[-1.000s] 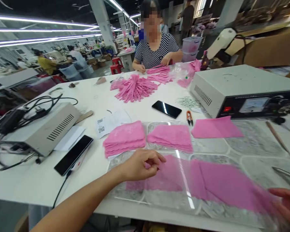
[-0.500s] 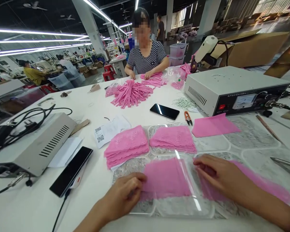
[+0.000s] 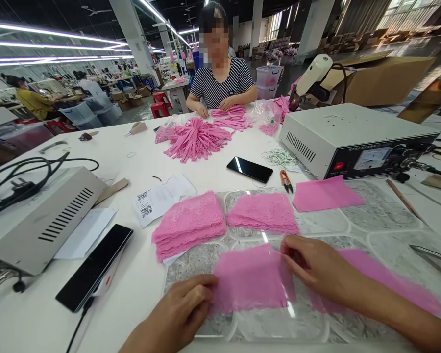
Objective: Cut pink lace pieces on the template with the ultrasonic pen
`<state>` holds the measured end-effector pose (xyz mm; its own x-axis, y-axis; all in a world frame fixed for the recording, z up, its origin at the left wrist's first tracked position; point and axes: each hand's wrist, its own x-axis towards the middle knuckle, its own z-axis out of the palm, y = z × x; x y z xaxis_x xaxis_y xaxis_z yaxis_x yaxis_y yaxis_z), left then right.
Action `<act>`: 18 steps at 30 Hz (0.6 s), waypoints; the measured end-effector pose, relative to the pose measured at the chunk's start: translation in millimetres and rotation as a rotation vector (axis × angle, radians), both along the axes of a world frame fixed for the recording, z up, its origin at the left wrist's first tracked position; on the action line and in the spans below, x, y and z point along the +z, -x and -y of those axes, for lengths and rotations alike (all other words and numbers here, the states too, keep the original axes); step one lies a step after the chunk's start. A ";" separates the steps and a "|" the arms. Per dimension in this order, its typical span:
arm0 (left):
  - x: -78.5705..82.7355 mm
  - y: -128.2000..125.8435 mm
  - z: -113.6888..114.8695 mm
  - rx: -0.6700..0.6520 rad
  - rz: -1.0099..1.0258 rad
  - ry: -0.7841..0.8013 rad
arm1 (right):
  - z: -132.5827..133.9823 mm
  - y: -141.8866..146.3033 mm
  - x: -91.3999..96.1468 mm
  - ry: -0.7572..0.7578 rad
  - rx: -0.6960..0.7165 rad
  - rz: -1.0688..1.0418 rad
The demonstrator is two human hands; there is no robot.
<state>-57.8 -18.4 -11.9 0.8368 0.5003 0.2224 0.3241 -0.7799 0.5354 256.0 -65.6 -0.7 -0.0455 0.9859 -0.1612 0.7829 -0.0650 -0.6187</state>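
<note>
A pink lace fabric piece (image 3: 252,279) lies on a clear plastic sheet (image 3: 316,223) over the white table, right in front of me. My left hand (image 3: 185,306) pinches its left edge with curled fingers. My right hand (image 3: 316,267) pinches its upper right corner, and my forearm rests on more pink fabric (image 3: 393,284) to the right. Two stacks of pink lace pieces (image 3: 189,223) (image 3: 262,213) sit just beyond, and a single flat pink piece (image 3: 325,193) lies further right.
A white machine box (image 3: 353,137) stands at right and a grey one (image 3: 40,220) at left with cables. Two phones (image 3: 250,169) (image 3: 93,267), orange snips (image 3: 286,180), papers (image 3: 158,198) and a heap of pink strips (image 3: 196,137) lie about. A person in a striped shirt (image 3: 222,83) sits opposite.
My right hand came in from the lower right edge onto the fabric. The long spread piece is now folded over into a smaller piece, with both hands pinching its edges.
</note>
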 end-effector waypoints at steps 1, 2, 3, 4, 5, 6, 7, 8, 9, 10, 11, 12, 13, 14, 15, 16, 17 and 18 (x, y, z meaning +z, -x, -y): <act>-0.4 1.5 0.1 0.002 -0.005 -0.014 | -0.4 0.5 1.2 0.016 0.007 -0.033; -0.6 2.9 0.3 0.005 -0.008 -0.034 | -1.2 1.6 1.4 0.033 0.014 -0.068; -0.6 3.9 0.4 0.008 -0.011 -0.059 | -2.4 3.1 0.7 0.052 0.022 -0.105; -0.2 4.7 0.5 0.007 -0.016 -0.088 | -4.0 4.7 -0.9 0.069 0.028 -0.137; 0.4 5.1 0.6 0.003 -0.019 -0.118 | -5.9 6.3 -2.8 0.084 0.028 -0.161; 1.3 5.3 0.6 -0.004 -0.021 -0.144 | -7.8 7.5 -4.7 0.096 0.025 -0.176; 2.3 5.1 0.5 -0.012 -0.021 -0.166 | -9.5 8.2 -6.1 0.103 0.016 -0.181; 3.4 4.6 0.3 -0.019 -0.020 -0.183 | -10.7 8.4 -7.0 0.110 0.005 -0.182; 4.3 4.0 0.0 -0.026 -0.015 -0.195 | -11.4 8.0 -7.1 0.117 -0.006 -0.182; 5.2 3.3 -0.4 -0.031 -0.006 -0.205 | -11.3 7.3 -6.6 0.127 -0.015 -0.186; 5.8 2.5 -0.8 -0.035 0.002 -0.211 | -10.6 6.4 -5.7 0.144 -0.020 -0.197; 6.2 1.8 -1.3 -0.041 0.011 -0.217 | -9.2 5.6 -4.7 0.163 -0.020 -0.214; 6.4 1.2 -1.7 -0.049 0.020 -0.219 | -7.4 5.1 -3.8 0.183 -0.020 -0.233; 6.5 0.7 -2.1 -0.056 0.025 -0.218 | -5.2 5.0 -3.4 0.208 -0.019 -0.258; 6.4 0.4 -2.4 -0.063 0.030 -0.215 | -3.0 5.4 -3.7 0.232 -0.022 -0.287; 6.2 0.1 -2.6 -0.067 0.031 -0.208 | -0.8 6.1 -4.6 0.256 -0.025 -0.319; 6.1 0.0 -2.7 -0.071 0.029 -0.198 | 1.2 7.2 -6.1 0.274 -0.027 -0.349; 6.1 -0.2 -2.7 -0.073 0.029 -0.189 | 2.8 8.3 -7.9 0.287 -0.024 -0.377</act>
